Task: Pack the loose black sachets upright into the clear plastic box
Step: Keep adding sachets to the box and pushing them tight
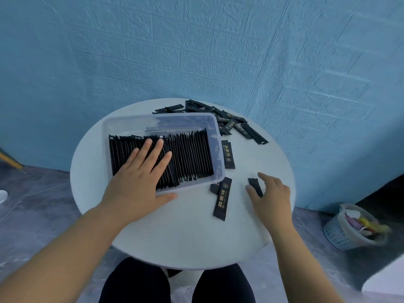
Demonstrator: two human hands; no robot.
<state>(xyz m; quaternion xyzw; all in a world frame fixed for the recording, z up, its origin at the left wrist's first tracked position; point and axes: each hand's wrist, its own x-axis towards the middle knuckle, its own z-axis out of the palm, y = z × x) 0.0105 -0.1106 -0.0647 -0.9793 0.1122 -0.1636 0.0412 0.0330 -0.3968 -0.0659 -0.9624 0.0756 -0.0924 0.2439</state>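
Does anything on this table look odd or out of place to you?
Yes. One sachet seems tucked under the near right corner of the box, and the packed row fans sideways rather than standing straight beside the pressing left hand.

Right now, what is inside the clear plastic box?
Inside the clear plastic box, upright black sachets fill the near part; the flat left hand covers some tops.

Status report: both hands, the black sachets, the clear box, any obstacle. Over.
Left hand flat on upright black sachets in clear plastic box. Right hand at one loose black sachet on white round table, grip unclear. Nothing blocks the box.
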